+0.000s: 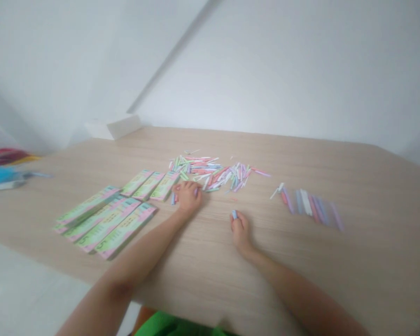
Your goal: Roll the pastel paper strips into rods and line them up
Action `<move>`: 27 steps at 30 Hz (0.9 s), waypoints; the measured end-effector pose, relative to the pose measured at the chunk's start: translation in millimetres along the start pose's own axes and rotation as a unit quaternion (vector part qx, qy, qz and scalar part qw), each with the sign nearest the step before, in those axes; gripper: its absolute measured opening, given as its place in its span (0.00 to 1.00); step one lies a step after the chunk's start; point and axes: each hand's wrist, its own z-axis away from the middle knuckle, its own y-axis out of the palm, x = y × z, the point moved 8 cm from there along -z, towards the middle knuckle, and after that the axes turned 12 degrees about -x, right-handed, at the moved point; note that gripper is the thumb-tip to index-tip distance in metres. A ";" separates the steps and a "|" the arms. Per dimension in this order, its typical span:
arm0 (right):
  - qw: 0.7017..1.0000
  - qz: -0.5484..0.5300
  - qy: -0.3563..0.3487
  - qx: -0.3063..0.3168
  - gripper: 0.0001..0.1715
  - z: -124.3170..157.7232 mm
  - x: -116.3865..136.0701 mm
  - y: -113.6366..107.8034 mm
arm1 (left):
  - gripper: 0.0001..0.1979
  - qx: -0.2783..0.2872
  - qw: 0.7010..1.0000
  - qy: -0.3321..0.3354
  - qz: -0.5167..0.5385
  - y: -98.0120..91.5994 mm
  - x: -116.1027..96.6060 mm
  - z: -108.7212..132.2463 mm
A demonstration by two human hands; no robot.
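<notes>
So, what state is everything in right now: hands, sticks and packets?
Left hand: curled, fingers down; unclear whether it holds anything.
Right hand: pinching a short blue stick.
Loose pastel sticks: jumbled in a heap.
Lined-up pastel sticks: side by side in a row.
Green-and-pink packets: lying flat, in two groups.

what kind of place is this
Probably a plain indoor room, a home or small workroom: a wood-look table holding coloured sticks and green-and-pink boxes, with white walls and a tiled floor.
</notes>
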 end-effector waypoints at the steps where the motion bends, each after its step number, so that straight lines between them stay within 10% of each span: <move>1: 1.000 0.004 0.001 0.008 0.11 -0.2 0.1 2.0 | 0.11 0.006 1.000 0.006 -0.002 5.5 -4.6 -5.1; 11: 0.992 0.104 -0.073 0.026 0.14 -0.2 13.2 -0.6 | 0.12 0.158 0.978 0.108 -0.079 98.1 -74.6 -38.5; 21: 0.967 0.207 -0.137 0.060 0.14 -1.0 19.5 1.3 | 0.12 0.136 0.946 0.281 -0.086 107.5 -85.0 -14.2; 27: 0.942 0.303 -0.139 0.040 0.15 -33.0 9.0 -11.9 | 0.13 0.182 0.956 0.210 -0.095 126.5 -84.4 -15.6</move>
